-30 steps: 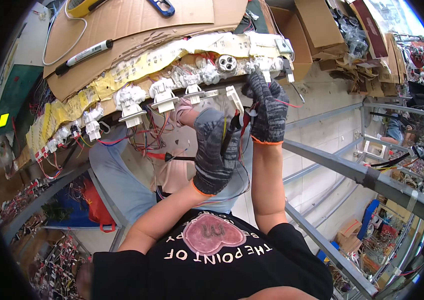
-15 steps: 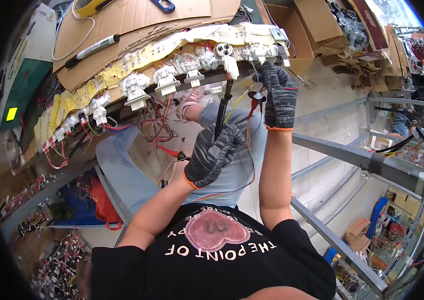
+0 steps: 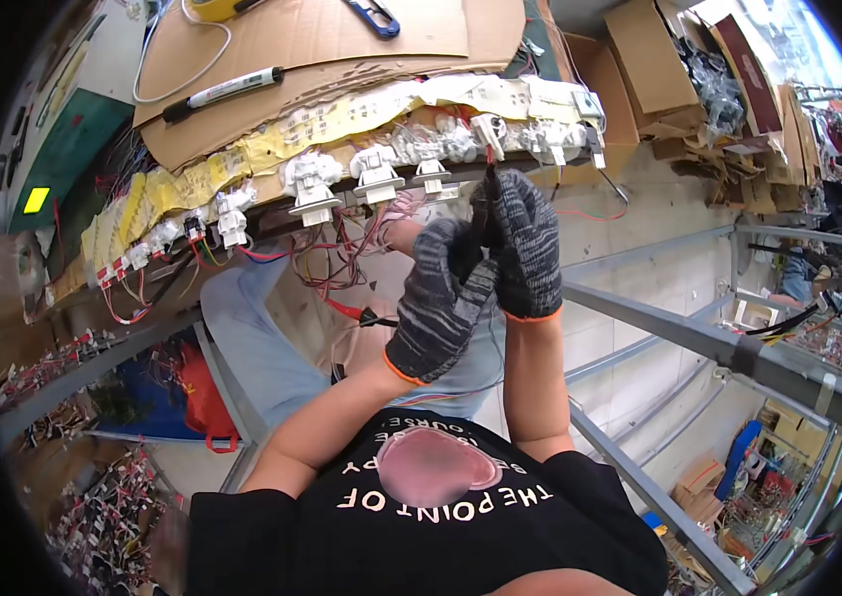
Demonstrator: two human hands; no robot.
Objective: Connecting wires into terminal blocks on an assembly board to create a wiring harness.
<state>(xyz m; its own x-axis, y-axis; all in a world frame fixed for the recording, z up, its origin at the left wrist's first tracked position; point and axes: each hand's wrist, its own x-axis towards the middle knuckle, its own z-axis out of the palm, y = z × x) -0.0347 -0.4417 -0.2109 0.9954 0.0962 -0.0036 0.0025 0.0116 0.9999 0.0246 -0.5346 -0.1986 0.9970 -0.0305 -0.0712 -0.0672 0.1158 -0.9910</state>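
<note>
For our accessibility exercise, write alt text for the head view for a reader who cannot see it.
Two hands in grey knit gloves, left hand and right hand, meet around a dark bundle of wires below a bench edge lined with white connectors. Cardboard sheets and a marker pen lie above.

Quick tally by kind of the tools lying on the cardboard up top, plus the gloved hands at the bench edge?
Marker pen, white with black ends: 1
Blue-handled tool, partly cut off by the frame: 1
Yellow device with white cable, only partly visible: 1
Grey knit-gloved hands, left hand and right hand: 2
Total: 5
</note>
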